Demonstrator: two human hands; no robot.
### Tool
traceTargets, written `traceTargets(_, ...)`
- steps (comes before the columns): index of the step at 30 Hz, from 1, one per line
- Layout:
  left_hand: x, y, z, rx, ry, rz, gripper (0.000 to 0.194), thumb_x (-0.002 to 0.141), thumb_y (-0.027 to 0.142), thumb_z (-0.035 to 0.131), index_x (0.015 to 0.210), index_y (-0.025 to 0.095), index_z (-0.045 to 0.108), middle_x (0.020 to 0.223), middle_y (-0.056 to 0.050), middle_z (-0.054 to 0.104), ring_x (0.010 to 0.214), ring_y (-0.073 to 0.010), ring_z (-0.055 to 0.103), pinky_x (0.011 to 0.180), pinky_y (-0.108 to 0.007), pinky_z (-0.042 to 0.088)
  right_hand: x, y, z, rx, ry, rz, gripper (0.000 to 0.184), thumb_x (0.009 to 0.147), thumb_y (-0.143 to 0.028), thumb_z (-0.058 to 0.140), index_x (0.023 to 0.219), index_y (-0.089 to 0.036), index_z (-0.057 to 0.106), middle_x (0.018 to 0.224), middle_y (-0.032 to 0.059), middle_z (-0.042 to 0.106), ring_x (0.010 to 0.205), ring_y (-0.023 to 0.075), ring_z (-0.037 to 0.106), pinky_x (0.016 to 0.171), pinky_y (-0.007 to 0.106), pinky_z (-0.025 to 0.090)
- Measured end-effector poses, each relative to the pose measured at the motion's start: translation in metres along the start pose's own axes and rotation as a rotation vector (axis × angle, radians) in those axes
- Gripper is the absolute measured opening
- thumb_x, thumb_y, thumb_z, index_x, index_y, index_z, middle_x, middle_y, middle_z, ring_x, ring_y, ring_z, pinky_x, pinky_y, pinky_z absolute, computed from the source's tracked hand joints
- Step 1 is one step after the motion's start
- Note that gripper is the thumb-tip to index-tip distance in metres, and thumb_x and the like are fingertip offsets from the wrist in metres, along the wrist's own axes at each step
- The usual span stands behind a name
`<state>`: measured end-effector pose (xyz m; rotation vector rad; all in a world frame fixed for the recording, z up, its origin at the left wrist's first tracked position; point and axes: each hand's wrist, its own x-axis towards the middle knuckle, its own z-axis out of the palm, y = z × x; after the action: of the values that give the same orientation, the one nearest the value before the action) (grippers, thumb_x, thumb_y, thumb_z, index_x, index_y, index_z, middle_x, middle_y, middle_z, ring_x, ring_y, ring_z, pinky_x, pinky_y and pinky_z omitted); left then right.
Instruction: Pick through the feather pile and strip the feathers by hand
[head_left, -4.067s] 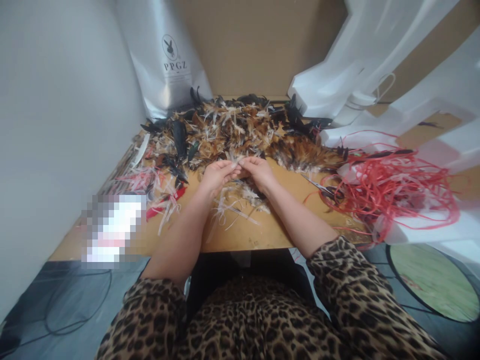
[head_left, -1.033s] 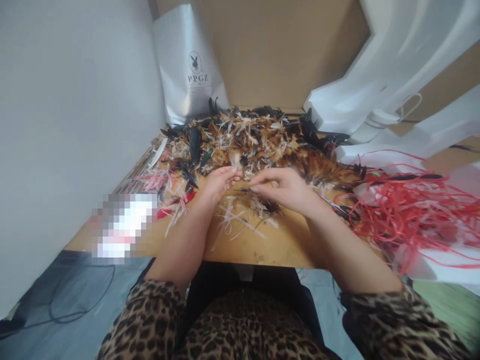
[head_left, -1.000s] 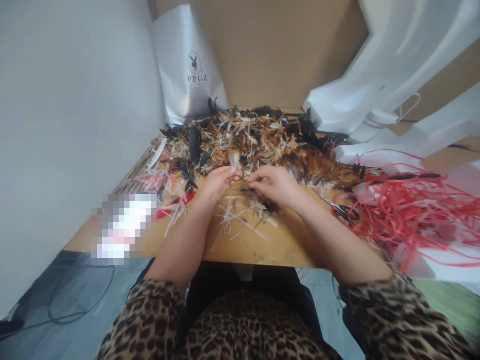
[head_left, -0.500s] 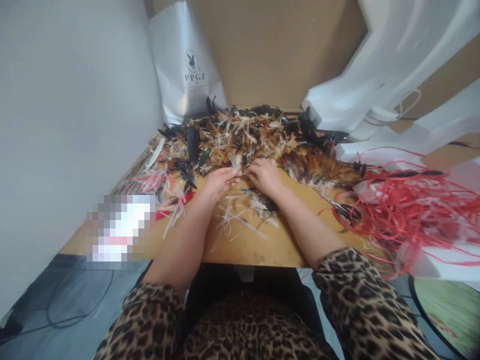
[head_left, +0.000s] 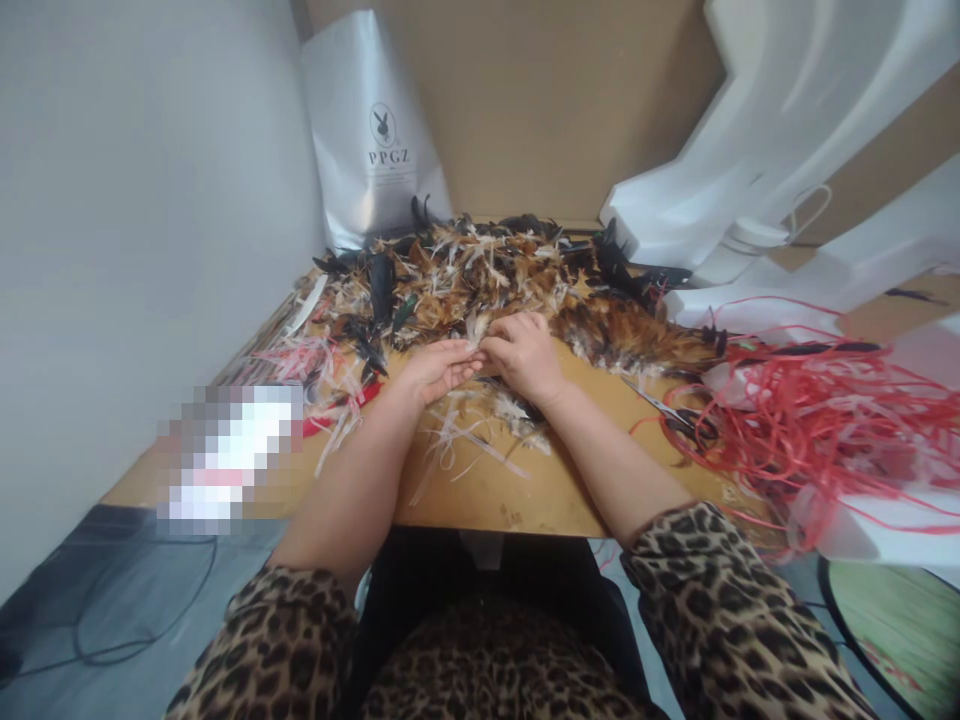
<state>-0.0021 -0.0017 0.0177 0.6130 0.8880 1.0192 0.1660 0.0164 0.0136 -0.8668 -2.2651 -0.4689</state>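
My left hand (head_left: pixel 441 370) pinches a small pale feather (head_left: pixel 475 328) whose tip sticks up above the fingers. Right beside it, my right hand (head_left: pixel 525 352) has its fingers pressed together close to the feather's lower end; what they pinch is hidden. Behind both hands spreads a heap of brown, white and black feathers (head_left: pixel 487 270). A brown feather bunch (head_left: pixel 630 335) lies to the right of the heap. Under and in front of my hands are fluffy feathers (head_left: pixel 517 415) and thin whitish ribbon strips (head_left: pixel 450 440) on the wooden table (head_left: pixel 510 510).
Scissors (head_left: pixel 667 405) lie beside a tangle of red ribbon (head_left: pixel 817 410) on the right. A silver bag (head_left: pixel 375 130) stands at the back left. Pink and white strips (head_left: pixel 300 360) and a blurred-out bright object (head_left: pixel 232 455) are on the left. A round green seat (head_left: pixel 900 630) is at lower right.
My right hand was apart from the left a second ago, to its right; it has come in against the left fingertips. My left hand keeps its pinch on the pale feather.
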Motion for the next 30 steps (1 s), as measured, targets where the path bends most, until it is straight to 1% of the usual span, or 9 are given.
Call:
traceTargets(7, 0.006, -0.006, 0.001, -0.037, 0.025, 0.090, 0.009, 0.073, -0.002, 0.056, 0.073, 0.006, 0.056, 0.061, -0.006, 0.064, 0.053, -0.0064, 0.061, 0.051, -0.012, 0.046, -0.001, -0.002, 0.003, 0.032, 0.055, 0.033, 0.021, 0.088, -0.030, 0.048, 0.080, -0.023, 0.066, 0.087, 0.0038, 0.062, 0.086, 0.0167, 0.045, 0.081, 0.034, 0.027)
traceTargets(9, 0.008, -0.008, 0.000, -0.033, 0.022, 0.143, 0.008, 0.072, -0.002, 0.059, 0.072, 0.006, 0.057, 0.062, -0.007, 0.065, 0.053, -0.0061, 0.060, 0.050, -0.011, 0.045, -0.002, -0.001, 0.004, 0.066, 0.075, 0.083, 0.020, 0.087, -0.030, 0.048, 0.082, -0.023, 0.066, 0.087, 0.0035, 0.062, 0.086, 0.0170, 0.048, 0.080, 0.034, 0.028)
traceTargets(12, 0.009, -0.008, 0.000, -0.005, 0.050, 0.228, 0.009, 0.068, 0.001, 0.064, 0.073, 0.006, 0.058, 0.064, -0.008, 0.066, 0.054, -0.0065, 0.061, 0.052, -0.012, 0.045, -0.003, 0.001, 0.005, 0.182, 0.137, 0.226, 0.016, 0.083, -0.029, 0.054, 0.089, -0.022, 0.066, 0.091, 0.0053, 0.062, 0.089, 0.0181, 0.051, 0.080, 0.034, 0.033)
traceTargets(14, 0.010, -0.008, 0.000, 0.003, 0.074, 0.281, 0.011, 0.067, 0.004, 0.066, 0.073, 0.007, 0.058, 0.064, -0.008, 0.067, 0.055, -0.0068, 0.061, 0.053, -0.013, 0.046, -0.001, 0.001, 0.004, 0.324, 0.199, 0.368, 0.020, 0.079, -0.030, 0.057, 0.093, -0.019, 0.065, 0.093, 0.0071, 0.061, 0.088, 0.0181, 0.053, 0.080, 0.033, 0.036)
traceTargets(16, 0.010, -0.007, 0.000, 0.001, 0.083, 0.322, 0.013, 0.066, 0.006, 0.067, 0.073, 0.008, 0.057, 0.065, -0.007, 0.067, 0.055, -0.0068, 0.061, 0.053, -0.013, 0.046, 0.003, -0.002, 0.002, 0.531, 0.225, 0.552, 0.021, 0.077, -0.032, 0.058, 0.089, -0.016, 0.065, 0.087, 0.0067, 0.062, 0.079, 0.0162, 0.054, 0.074, 0.031, 0.040)
traceTargets(19, 0.009, -0.006, 0.002, 0.023, 0.080, 0.357, 0.015, 0.064, 0.009, 0.070, 0.073, 0.009, 0.057, 0.066, -0.007, 0.067, 0.055, -0.0066, 0.060, 0.054, -0.014, 0.046, 0.009, -0.007, 0.000, 0.921, 0.102, 0.840, 0.025, 0.072, -0.041, 0.061, 0.075, -0.016, 0.065, 0.069, 0.0023, 0.061, 0.061, 0.0119, 0.051, 0.062, 0.027, 0.041)
traceTargets(22, 0.007, -0.007, 0.004, 0.080, 0.048, 0.363, 0.019, 0.062, 0.013, 0.073, 0.072, 0.009, 0.058, 0.065, -0.006, 0.067, 0.055, -0.0064, 0.060, 0.053, -0.014, 0.045, 0.012, -0.010, 0.001, 1.249, -0.027, 1.035, 0.029, 0.062, -0.043, 0.069, 0.072, -0.016, 0.066, 0.062, -0.0007, 0.061, 0.053, 0.0079, 0.047, 0.055, 0.023, 0.037)
traceTargets(26, 0.005, -0.009, 0.004, 0.090, -0.054, 0.311, 0.022, 0.059, 0.014, 0.075, 0.073, 0.009, 0.059, 0.063, -0.004, 0.066, 0.055, -0.0057, 0.060, 0.053, -0.013, 0.045, 0.011, -0.008, 0.002, 1.609, -0.097, 1.155, 0.032, 0.053, -0.038, 0.077, 0.073, -0.015, 0.064, 0.062, -0.0010, 0.063, 0.050, 0.0055, 0.045, 0.048, 0.019, 0.032)
traceTargets(30, 0.004, -0.007, 0.001, -0.011, -0.114, 0.223, 0.016, 0.063, 0.008, 0.071, 0.072, 0.008, 0.058, 0.064, -0.004, 0.065, 0.054, -0.0040, 0.059, 0.051, -0.010, 0.044, 0.010, -0.005, 0.000, 1.806, -0.145, 1.109, 0.030, 0.052, -0.031, 0.079, 0.070, -0.015, 0.062, 0.059, -0.0016, 0.062, 0.050, 0.0049, 0.046, 0.048, 0.018, 0.033)
